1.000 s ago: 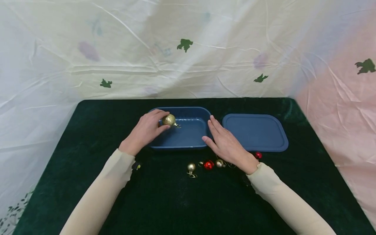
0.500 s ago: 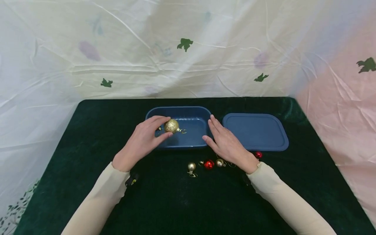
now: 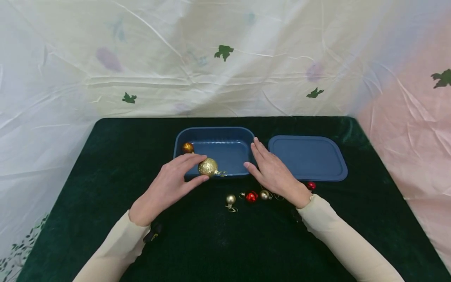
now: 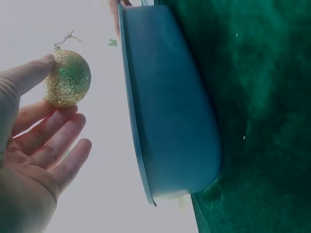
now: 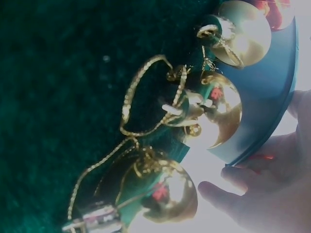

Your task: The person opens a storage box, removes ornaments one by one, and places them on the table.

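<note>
My left hand point(image 3: 169, 182) pinches a glittery gold Christmas bauble point(image 3: 208, 167) between thumb and fingertips. The bauble overlaps the near rim of a blue rectangular box point(image 3: 229, 156) in the head view; the left wrist view shows it above rim height, its hanging loop point(image 4: 68, 38) turned up. Inside the box, at the left end, lies an orange glitter bauble point(image 3: 188, 147). With straight fingers together and the thumb apart, my right hand point(image 3: 276, 174) rests along the box's right end.
Right of the box lies its flat blue lid point(image 3: 308, 158). In front are a small pale-gold bauble point(image 3: 230, 199), a shiny red one point(image 3: 251, 196) and a gold one point(image 3: 264, 194). Another red bauble point(image 3: 311, 185) sits by the lid's near edge. Dark green cloth point(image 3: 218, 243) covers the table.
My left hand has drawn the gold bauble back from over the box's left part to its near rim, uncovering the orange bauble. My right hand keeps its place at the box.
</note>
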Demonstrator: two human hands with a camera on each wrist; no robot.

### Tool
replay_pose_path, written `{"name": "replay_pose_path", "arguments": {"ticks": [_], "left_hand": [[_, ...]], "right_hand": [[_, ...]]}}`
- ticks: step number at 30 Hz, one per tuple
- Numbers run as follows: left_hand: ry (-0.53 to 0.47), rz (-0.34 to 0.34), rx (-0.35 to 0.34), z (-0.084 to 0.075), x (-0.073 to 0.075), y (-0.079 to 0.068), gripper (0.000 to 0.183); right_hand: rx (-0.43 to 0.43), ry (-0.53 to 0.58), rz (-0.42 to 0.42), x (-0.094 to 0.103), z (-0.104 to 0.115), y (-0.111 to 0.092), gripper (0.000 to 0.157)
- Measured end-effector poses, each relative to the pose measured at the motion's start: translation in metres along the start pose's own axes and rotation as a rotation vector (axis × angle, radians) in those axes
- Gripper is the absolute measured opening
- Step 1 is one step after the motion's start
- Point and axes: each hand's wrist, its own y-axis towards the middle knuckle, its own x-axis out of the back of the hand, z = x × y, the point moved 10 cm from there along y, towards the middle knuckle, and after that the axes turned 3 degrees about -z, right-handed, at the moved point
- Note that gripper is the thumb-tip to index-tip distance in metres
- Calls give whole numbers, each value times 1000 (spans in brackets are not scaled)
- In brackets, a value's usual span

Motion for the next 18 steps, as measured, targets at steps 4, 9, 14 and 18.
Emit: {"name": "replay_pose_path", "arguments": {"ticks": [4, 9, 14, 18], "left_hand": [[-12, 15, -16, -6, -3, -6, 50], [-19, 41, -33, -12, -9, -12, 50], [-40, 69, -53, -17, -17, -18, 51], [-51, 109, -61, -19, -25, -22, 51]], "right_hand": [[3, 0, -2, 1, 0, 0, 80], [-4, 4, -2, 1, 1, 0, 80], [-5, 6, -9, 2, 2, -1, 79], [-3, 10, -7, 1, 2, -1, 80]]}}
